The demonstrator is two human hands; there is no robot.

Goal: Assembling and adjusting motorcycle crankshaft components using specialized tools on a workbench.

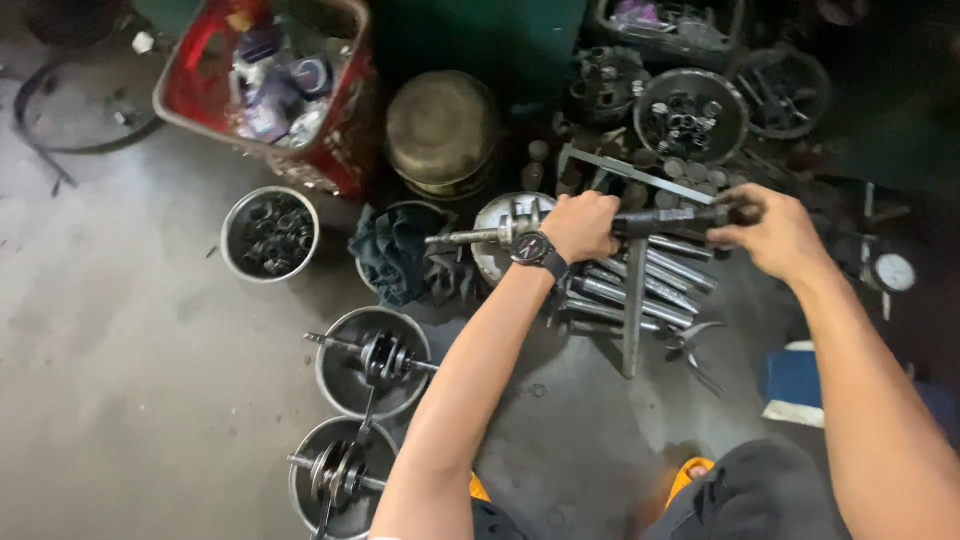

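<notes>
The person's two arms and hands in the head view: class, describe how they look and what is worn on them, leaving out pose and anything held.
Both arms are bare from the frame's lower edge to the hands, with no sleeves or gloves visible. The left hand has a dark wristwatch with a round black face and black strap at the wrist. The right hand wears nothing; no rings can be made out.

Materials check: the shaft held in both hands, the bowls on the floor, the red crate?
Shaft: looks like dark steel, dull and oily; left hand and right hand grip it. Bowls: likely stainless steel, with bright grey rims. Red crate: probably moulded plastic, glossy with slotted walls.
</notes>
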